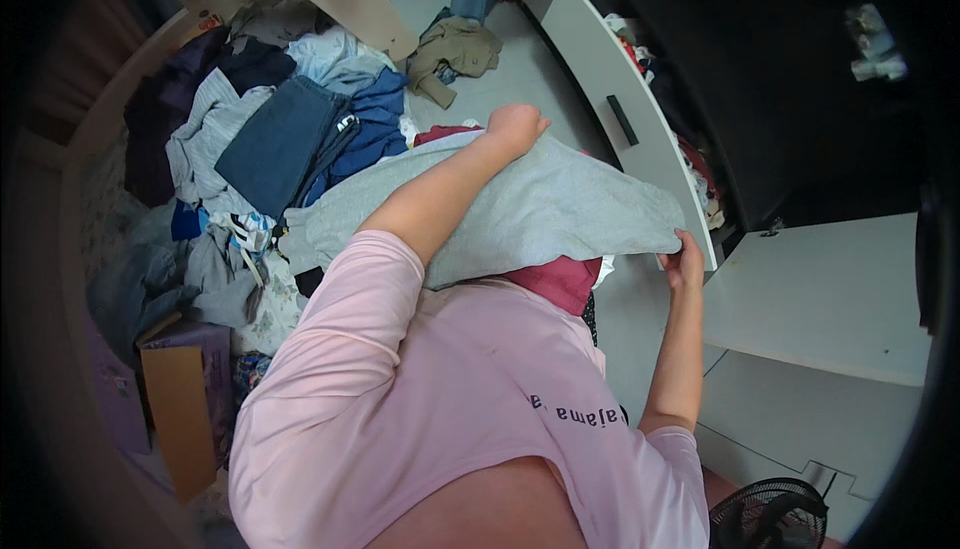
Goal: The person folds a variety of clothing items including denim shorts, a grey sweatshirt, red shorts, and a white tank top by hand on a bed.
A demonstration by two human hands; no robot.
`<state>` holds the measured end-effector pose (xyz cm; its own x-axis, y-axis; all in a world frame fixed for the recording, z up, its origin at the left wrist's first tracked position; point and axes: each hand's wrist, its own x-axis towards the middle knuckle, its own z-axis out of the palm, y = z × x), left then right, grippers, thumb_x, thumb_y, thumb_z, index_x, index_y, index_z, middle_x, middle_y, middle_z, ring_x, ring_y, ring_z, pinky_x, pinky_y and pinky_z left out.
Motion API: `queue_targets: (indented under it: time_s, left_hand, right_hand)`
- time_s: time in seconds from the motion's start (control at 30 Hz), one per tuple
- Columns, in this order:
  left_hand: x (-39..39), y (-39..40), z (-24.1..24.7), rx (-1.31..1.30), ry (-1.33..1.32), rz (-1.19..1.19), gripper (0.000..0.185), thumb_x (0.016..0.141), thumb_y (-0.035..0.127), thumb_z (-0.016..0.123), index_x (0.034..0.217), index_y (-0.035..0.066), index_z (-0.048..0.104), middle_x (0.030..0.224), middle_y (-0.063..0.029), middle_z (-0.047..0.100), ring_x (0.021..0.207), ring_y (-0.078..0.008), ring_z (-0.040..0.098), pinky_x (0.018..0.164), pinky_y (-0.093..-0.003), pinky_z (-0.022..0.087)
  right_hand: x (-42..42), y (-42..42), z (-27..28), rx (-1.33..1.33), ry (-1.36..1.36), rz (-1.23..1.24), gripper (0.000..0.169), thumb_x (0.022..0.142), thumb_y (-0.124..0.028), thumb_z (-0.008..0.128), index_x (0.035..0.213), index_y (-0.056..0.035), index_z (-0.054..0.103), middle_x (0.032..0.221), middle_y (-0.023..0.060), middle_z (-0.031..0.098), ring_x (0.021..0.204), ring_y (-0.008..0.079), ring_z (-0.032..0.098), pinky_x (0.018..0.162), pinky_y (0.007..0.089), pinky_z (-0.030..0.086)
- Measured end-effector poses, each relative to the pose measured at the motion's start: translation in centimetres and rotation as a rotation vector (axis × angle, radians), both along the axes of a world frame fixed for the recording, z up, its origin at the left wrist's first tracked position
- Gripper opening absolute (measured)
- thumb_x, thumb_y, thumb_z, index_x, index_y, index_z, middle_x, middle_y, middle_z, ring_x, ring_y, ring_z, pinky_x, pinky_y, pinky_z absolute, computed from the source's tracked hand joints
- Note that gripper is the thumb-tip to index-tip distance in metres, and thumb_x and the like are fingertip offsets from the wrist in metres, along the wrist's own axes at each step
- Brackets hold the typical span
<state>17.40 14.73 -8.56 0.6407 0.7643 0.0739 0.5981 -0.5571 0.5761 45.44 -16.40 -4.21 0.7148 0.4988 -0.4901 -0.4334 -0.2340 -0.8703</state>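
A light grey cloth garment (555, 196) lies spread across my lap, reaching left over the bed. My left hand (517, 129) is at its far edge, fingers curled; what they hold is hidden. With thumb and fingers my right hand (684, 260) pinches the garment's right corner. Under the grey cloth shows a dark pink garment (559, 283). Just left of the cloth are folded dark blue trousers (281, 144) and a crumpled blue garment (379, 118).
More clothes, such as a striped grey shirt (214, 129), are heaped at the left. An open cardboard box (176, 414) stands lower left. An olive garment (465, 50) lies on the floor. An open white drawer (607, 76) holds clothes; a black fan (772, 511) is lower right.
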Motion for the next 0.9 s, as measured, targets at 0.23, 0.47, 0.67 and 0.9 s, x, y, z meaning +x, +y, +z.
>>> queue_targets:
  time_s: [0.23,0.47,0.67,0.9]
  left_hand:
    - [-6.8,-5.9,5.8,0.364,-0.08,-0.125,0.05,0.084,0.031,0.069,0.129,0.013,0.057,0.135,-0.0166,0.052,0.129,-0.0347,0.046,0.106,-0.0577,0.036]
    - [-26.1,-13.0,3.7,0.26,0.038,0.174,0.053,0.083,0.017,0.069,0.134,0.01,0.056,0.14,-0.0197,0.048,0.132,-0.0373,0.043,0.109,-0.0559,0.033]
    - [-39.6,-15.8,0.0,0.014,-0.294,0.94,0.027,0.094,0.014,0.062,0.118,0.001,0.066,0.109,-0.0143,0.067,0.099,-0.0232,0.064,0.089,-0.0322,0.049]
    - [-38.7,-16.4,0.1,-0.293,-0.375,0.968,0.037,0.089,0.025,0.07,0.118,0.002,0.067,0.109,-0.0125,0.066,0.088,-0.0182,0.061,0.078,-0.0303,0.05]
  right_hand:
    - [1.4,0.3,-4.3,0.057,0.186,-0.037,0.033,0.086,-0.018,0.067,0.115,-0.0037,0.059,0.11,0.0088,0.066,0.098,0.0232,0.066,0.072,0.0344,0.06]
    - [4.9,2.5,-4.5,0.135,0.094,-0.036,0.036,0.085,-0.021,0.066,0.115,-0.0026,0.057,0.115,0.0098,0.065,0.106,0.0254,0.064,0.08,0.0402,0.058]
    - [5.9,3.0,-10.7,-0.429,-0.482,0.259,0.048,0.091,-0.021,0.065,0.129,0.005,0.052,0.114,0.0142,0.065,0.101,0.0269,0.064,0.082,0.0382,0.053]
    - [-15.5,16.9,3.0,0.057,-0.899,0.75,0.031,0.095,-0.016,0.064,0.122,0.0005,0.065,0.11,0.0145,0.07,0.103,0.0215,0.065,0.091,0.0334,0.051]
